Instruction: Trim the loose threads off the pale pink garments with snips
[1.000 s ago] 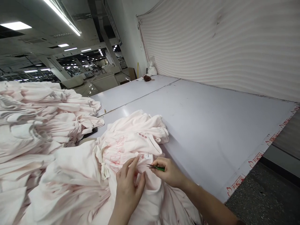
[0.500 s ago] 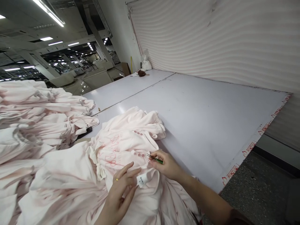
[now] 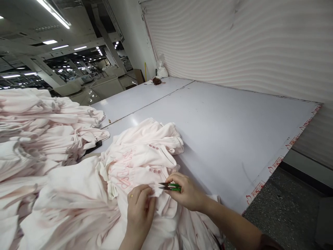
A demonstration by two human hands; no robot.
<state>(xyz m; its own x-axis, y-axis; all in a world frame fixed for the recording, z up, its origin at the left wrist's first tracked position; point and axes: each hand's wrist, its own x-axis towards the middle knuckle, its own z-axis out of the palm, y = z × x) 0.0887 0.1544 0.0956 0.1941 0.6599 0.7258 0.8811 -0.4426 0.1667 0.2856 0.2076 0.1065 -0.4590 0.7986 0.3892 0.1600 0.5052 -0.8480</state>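
Pinching a fold of the pale pink garment (image 3: 148, 159), the left hand (image 3: 139, 210) has its fingertips together in the head view. The right hand (image 3: 187, 194) closes its fingers on green-handled snips (image 3: 174, 188), blades parted beside the fold. The garment lies on the table (image 3: 221, 132). Holding the fold taut and the blade tips off fingers and knit would probably serve best. The left fingertips' exact grip is hidden; the chest lettering is unreadable.
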